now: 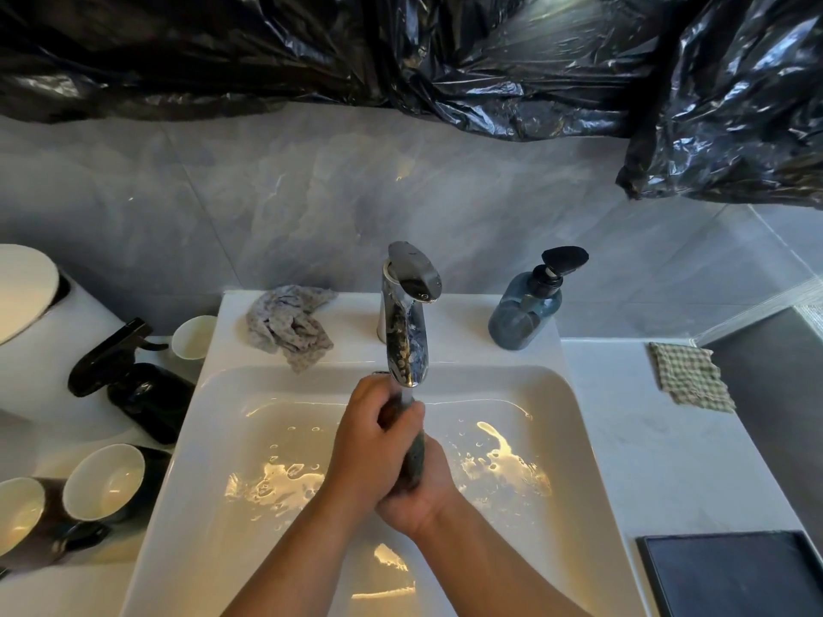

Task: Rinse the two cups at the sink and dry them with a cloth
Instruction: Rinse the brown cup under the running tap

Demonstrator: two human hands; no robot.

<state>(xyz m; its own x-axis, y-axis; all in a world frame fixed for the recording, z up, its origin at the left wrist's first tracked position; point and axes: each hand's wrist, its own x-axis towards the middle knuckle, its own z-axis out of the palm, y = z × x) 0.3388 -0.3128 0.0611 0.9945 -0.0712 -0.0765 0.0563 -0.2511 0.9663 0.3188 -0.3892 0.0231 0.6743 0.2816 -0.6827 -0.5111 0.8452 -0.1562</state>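
Note:
Both my hands hold a dark speckled cup [415, 456] under the chrome faucet [407, 336], over the white sink [552, 394]. My left hand [367, 440] wraps over its upper side and my right hand [421, 498] grips it from below, so most of the cup is hidden. A thin stream of water falls from the spout onto it. Two dark cups with cream insides [104, 480] [18, 514] lie on the left counter. A crumpled grey patterned cloth [289, 325] lies on the sink's back ledge, left of the faucet. A checked cloth [690, 376] lies on the right counter.
Shallow water covers the basin floor. A blue soap dispenser [525, 313] stands right of the faucet. A black spray bottle [133, 380] and a pale cup [193, 336] sit on the left counter. A black tray [730, 576] lies at the front right. Black plastic sheeting [490, 51] hangs above.

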